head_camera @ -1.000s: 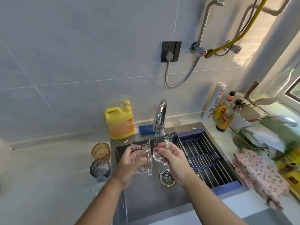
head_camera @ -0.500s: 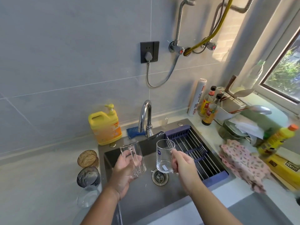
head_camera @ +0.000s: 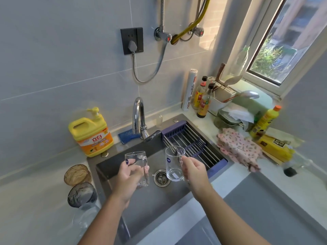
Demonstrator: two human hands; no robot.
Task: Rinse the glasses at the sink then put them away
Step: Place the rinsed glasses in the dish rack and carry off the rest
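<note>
I hold two clear glass mugs upright over the dark sink (head_camera: 109,167). My left hand (head_camera: 128,179) grips the left mug (head_camera: 136,160) around its body, handle turned toward me. My right hand (head_camera: 193,169) holds the right mug (head_camera: 172,163) by its handle, beside the drain (head_camera: 161,177). The chrome faucet (head_camera: 138,117) stands behind them with no water visible. Three more glasses wait on the counter to the left: an amber one (head_camera: 77,174), a dark smoky one (head_camera: 81,193) and a clear one (head_camera: 86,216).
A purple-framed wire drying rack (head_camera: 192,144) spans the sink's right side. A yellow soap jug (head_camera: 91,133) and a blue sponge (head_camera: 126,137) sit behind the sink. A pink floral cloth (head_camera: 238,149), bottles, a utensil holder and dishes crowd the right counter under the window.
Both mugs have come away from under the faucet and lower over the basin, spreading apart. My view has swung right, bringing the window in.
</note>
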